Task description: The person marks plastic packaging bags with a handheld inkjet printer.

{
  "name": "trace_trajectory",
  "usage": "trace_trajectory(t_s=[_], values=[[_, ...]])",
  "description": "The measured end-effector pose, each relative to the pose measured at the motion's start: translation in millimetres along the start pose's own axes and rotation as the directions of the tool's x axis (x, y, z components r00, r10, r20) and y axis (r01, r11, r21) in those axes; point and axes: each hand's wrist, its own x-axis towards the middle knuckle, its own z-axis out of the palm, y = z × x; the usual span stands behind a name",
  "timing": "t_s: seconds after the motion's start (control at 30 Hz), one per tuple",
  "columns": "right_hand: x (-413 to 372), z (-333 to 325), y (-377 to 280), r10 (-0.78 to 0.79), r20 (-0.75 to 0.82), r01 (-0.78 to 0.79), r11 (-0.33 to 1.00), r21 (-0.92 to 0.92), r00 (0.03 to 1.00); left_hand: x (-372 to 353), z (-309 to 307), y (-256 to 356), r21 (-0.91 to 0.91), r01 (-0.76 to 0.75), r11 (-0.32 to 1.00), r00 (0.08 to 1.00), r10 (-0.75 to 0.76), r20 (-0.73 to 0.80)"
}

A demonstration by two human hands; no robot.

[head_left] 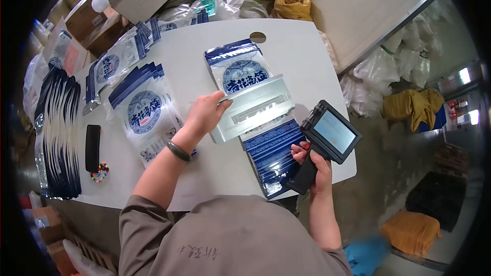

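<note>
My left hand (203,113) grips the left edge of a metal plate (231,129) with a long rectangular slot. The plate lies across a stack of printed plastic pouches (244,74), whose blue-and-white top shows beyond it. Nearer to me, overlapping blue pouch ends (276,156) fan out from under the plate. Fingers wrapped round its black handle, my right hand (321,174) holds a handheld inkjet printer (335,134) with a lit screen. The printer is just right of the plate and pouches; its underside is hidden.
More pouches (146,112) lie left of my left arm, and others (110,69) behind them. A tall row of pouches (59,133) lines the table's left edge. Near it are a black case (92,148) and a beaded bracelet (101,173). The white table (291,46) has a round hole (258,37).
</note>
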Motion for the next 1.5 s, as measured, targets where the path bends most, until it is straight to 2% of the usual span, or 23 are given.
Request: trace_trajectory(t_s=[0.1, 0.2, 0.3, 0.37, 0.7, 0.77, 0.83, 0.93, 1.0, 1.07, 1.17, 1.4, 1.5], values=[[-0.7, 1.2, -1.0, 0.005, -0.001, -0.005, 1.0, -0.004, 1.0, 8.7, -0.9, -2.9, 0.11, 0.021, 0.994, 0.997, -0.029, 0.071], [-0.5, 2.7, -0.9, -0.002, 0.02, 0.002, 1.0, -0.021, 1.0, 13.0, -1.4, -6.1, 0.168, -0.024, 0.986, 0.996, 0.009, 0.089], [0.5, 3.9, -2.0, -0.009, 0.037, 0.011, 0.999, -0.052, 0.999, 13.0, -3.2, -4.9, 0.127, -0.035, 0.991, 0.998, 0.028, 0.057], [-0.1, 6.8, -3.2, -0.012, 0.031, 0.014, 0.997, -0.075, 0.999, 14.4, -3.3, -5.4, 0.167, -0.009, 0.986, 0.997, -0.004, 0.082], [-4.5, 31.6, -31.9, 0.078, 0.045, -0.081, 0.996, 0.049, 0.996, 15.5, -5.6, -4.3, 0.267, 0.003, 0.964, 0.994, -0.033, 0.108], [-4.3, 49.2, -49.6, 0.11, 0.04, -0.104, 0.986, -0.13, 0.993, 15.9, -4.3, -6.1, 0.26, 0.007, 0.965, 0.994, -0.037, 0.108], [-0.1, 70.0, -61.7, 0.107, 0.005, -0.098, 0.929, -0.357, 0.994, 15.6, -4.3, -6.0, 0.267, 0.007, 0.964, 0.993, -0.038, 0.113], [16.2, 83.7, -55.2, 0.114, 0.043, -0.064, 0.785, -0.616, 0.992, 16.3, -6.6, -2.4, 0.284, 0.0, 0.959, 0.992, -0.036, 0.121], [26.4, 90.8, -46.1, 0.117, 0.061, -0.043, 0.721, -0.692, 0.991, 14.5, -8.5, -0.9, 0.28, 0.006, 0.96, 0.991, -0.042, 0.124], [29.7, 105.5, -42.1, 0.134, 0.026, -0.067, 0.65, -0.757, 0.991, 13.8, -8.1, -1.0, 0.266, 0.017, 0.964, 0.992, -0.048, 0.112], [38.7, 113.4, -34.6, 0.186, 0.077, -0.051, 0.597, -0.801, 0.979, 11.6, -8.0, -2.6, 0.25, -0.006, 0.968, 0.996, -0.018, 0.093], [46.9, 145.1, -24.9, 0.298, -0.064, -0.172, 0.352, -0.92, 0.952, 12.5, -7.1, -3.6, 0.226, -0.001, 0.974, 0.996, -0.018, 0.084], [51.3, 144.9, -18.4, 0.263, -0.046, -0.119, 0.269, -0.956, 0.964, 13.7, -7.5, -6.1, 0.223, -0.019, 0.975, 0.994, -0.005, 0.106]])
